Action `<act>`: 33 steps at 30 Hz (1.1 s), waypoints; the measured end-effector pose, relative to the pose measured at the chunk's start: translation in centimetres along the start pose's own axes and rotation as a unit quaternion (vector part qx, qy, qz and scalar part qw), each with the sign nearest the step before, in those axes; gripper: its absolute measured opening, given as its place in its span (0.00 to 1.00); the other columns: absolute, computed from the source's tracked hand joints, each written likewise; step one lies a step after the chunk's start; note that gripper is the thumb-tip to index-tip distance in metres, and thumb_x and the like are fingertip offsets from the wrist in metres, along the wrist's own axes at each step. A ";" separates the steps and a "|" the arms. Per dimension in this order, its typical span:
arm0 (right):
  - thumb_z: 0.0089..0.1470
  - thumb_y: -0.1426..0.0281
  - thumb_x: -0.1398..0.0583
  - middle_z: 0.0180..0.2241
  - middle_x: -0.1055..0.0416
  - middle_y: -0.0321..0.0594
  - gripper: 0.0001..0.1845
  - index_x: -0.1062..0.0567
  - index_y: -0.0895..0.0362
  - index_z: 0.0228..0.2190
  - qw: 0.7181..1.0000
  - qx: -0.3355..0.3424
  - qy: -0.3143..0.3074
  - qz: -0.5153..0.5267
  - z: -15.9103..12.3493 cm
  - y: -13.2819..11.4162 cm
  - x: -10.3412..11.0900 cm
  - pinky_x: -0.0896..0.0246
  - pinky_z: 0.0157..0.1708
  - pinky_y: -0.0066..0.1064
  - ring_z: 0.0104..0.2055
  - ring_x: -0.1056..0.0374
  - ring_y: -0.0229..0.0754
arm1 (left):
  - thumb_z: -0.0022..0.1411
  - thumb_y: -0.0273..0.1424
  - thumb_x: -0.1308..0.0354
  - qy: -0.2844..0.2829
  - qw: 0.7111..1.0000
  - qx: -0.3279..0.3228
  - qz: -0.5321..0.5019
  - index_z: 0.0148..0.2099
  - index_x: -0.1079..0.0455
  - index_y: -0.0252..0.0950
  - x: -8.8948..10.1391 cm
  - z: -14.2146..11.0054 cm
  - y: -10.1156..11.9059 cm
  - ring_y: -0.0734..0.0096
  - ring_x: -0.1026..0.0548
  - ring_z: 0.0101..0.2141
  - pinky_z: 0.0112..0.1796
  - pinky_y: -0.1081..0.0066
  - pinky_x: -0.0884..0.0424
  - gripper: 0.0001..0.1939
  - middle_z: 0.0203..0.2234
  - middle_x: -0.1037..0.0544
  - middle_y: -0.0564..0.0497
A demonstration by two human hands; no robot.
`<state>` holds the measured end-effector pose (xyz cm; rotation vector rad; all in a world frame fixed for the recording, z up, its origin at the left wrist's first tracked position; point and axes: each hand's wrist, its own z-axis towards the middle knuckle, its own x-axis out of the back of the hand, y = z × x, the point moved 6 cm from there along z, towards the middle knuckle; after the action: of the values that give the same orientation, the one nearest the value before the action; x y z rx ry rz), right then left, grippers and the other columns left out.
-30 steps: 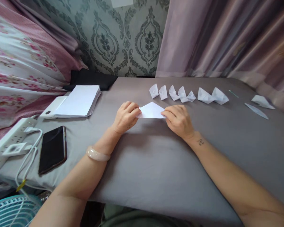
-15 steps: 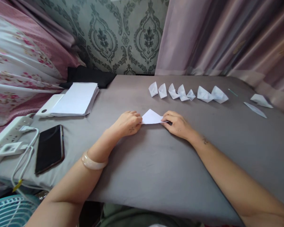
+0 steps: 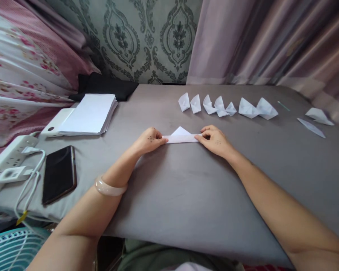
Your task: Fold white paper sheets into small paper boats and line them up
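A white sheet of folded paper (image 3: pixel 182 138) is stretched between my two hands above the grey cloth. It has a triangular peak at the back and a flat strip folded up along the front edge. My left hand (image 3: pixel 150 140) pinches the strip's left end between thumb and fingers. At the right end, my right hand (image 3: pixel 214 140) grips the strip the same way. Beyond the hands stands a row of several folded paper boats (image 3: pixel 220 106), some touching one another.
On the left lie a stack of white paper (image 3: pixel 86 114), a black phone (image 3: pixel 59 174), a power strip (image 3: pixel 12 156) with cables, and a fan (image 3: pixel 14 250). A thin stick (image 3: pixel 283 105) and folded paper pieces (image 3: pixel 319 116) lie at the far right of the grey cloth (image 3: pixel 186 195).
A front strip now shows folded up across the paper, covering the lower part of the triangle. Both hands have shifted slightly apart to the strip's ends. The view has tilted a little.
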<state>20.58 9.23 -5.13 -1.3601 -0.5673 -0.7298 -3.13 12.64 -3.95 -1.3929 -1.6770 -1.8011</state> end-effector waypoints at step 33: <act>0.47 0.62 0.35 0.35 0.33 0.39 0.11 0.30 0.55 0.24 0.999 0.026 0.006 -0.033 0.4 0.8 0.1 0.38 0.37 0.35 0.32 0.36 0.39 | 0.59 0.37 0.45 0.077 0.990 -0.043 0.107 0.37 0.31 0.32 -0.4 0.1 -0.2 0.63 0.32 0.38 0.40 0.66 0.36 0.12 0.35 0.29 0.44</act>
<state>21.29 9.64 -5.50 -1.2938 -0.6201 -0.7721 -3.07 12.61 -4.40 -1.3706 -1.3346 -1.8249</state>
